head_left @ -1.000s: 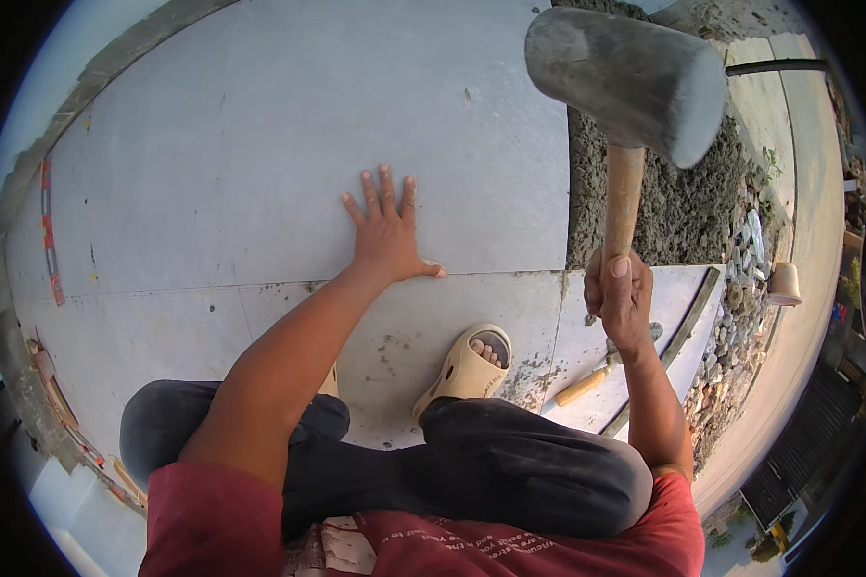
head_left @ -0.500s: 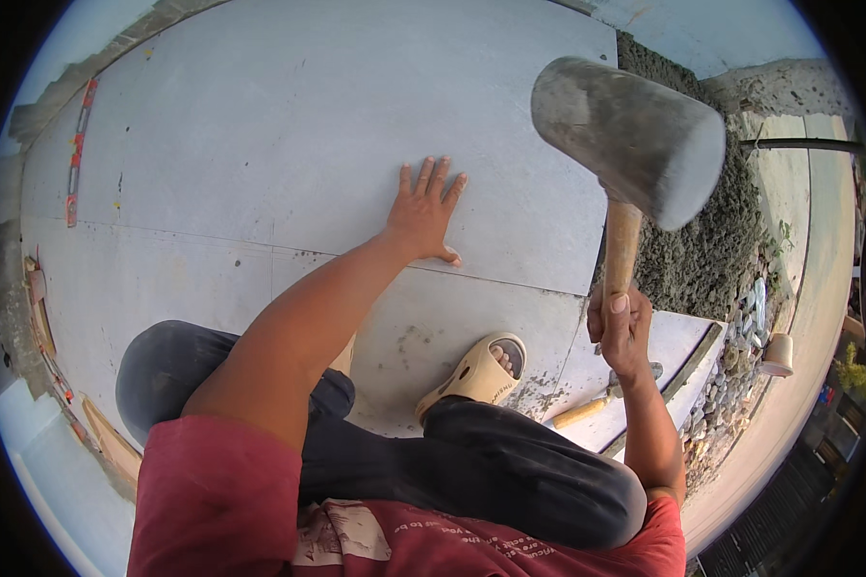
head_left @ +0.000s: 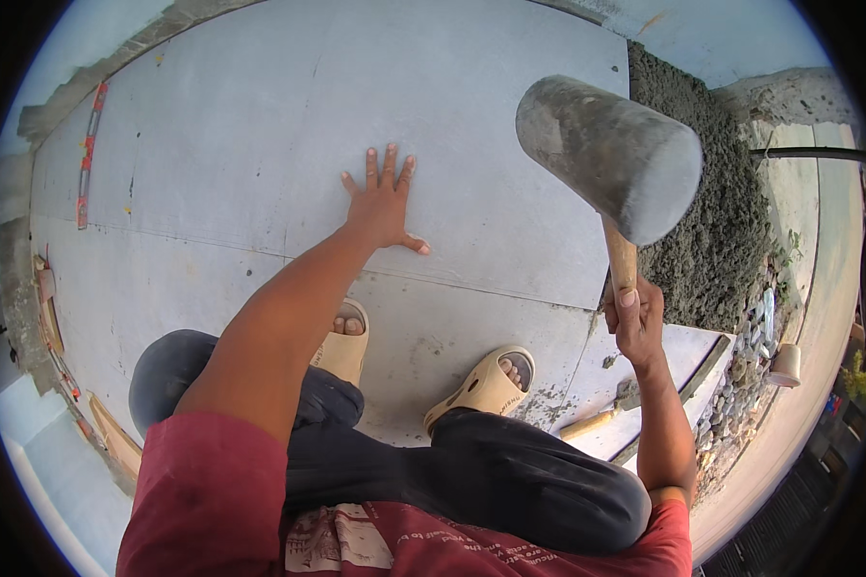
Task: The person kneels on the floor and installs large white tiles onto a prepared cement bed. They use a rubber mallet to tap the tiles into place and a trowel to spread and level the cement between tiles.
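I see left hand [head_left: 383, 204] spread flat, palm on grey tile [head_left: 260, 144]. Right hand [head_left: 635, 322] clenched around wooden handle of rubber mallet [head_left: 611, 154]; head raised, right of left hand.

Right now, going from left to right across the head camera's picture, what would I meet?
Red spirit level → left hand flat on the grey tile → beige sandal → rubber mallet gripped in the right hand → wet mortar bed → small cup.
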### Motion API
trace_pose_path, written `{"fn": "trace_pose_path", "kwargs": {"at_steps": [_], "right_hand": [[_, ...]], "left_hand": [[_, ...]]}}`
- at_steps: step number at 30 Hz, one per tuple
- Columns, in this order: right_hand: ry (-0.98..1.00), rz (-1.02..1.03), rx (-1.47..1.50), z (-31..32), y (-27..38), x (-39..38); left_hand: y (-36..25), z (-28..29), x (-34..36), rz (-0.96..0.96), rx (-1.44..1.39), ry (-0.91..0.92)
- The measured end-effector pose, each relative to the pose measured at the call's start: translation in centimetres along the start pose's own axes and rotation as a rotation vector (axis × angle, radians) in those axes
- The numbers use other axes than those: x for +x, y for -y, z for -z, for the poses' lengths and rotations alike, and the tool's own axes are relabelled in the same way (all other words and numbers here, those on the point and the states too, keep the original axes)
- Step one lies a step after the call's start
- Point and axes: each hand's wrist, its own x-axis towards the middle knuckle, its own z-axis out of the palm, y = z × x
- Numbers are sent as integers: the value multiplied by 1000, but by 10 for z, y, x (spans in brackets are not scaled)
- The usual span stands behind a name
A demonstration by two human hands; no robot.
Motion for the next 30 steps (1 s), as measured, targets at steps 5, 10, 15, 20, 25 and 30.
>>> {"fn": "trace_pose_path", "kwargs": {"at_steps": [5, 10, 15, 20, 25, 30], "right_hand": [[6, 262, 34, -40, -41, 7], [108, -172, -205, -18, -50, 39], [-173, 80, 92, 5, 56, 93], [-298, 266, 395, -25, 42, 103], [-143, -327, -102, -23, -57, 118], [-338, 114, 99, 18, 48, 151]], "left_hand": [[-7, 9, 1, 19, -9, 44], [-12, 10, 2, 0, 0, 8], [-12, 16, 33, 57, -34, 79], [-30, 59, 52, 23, -44, -16], [-35, 66, 58, 4, -94, 39], [-27, 66, 58, 53, -61, 64]]}}
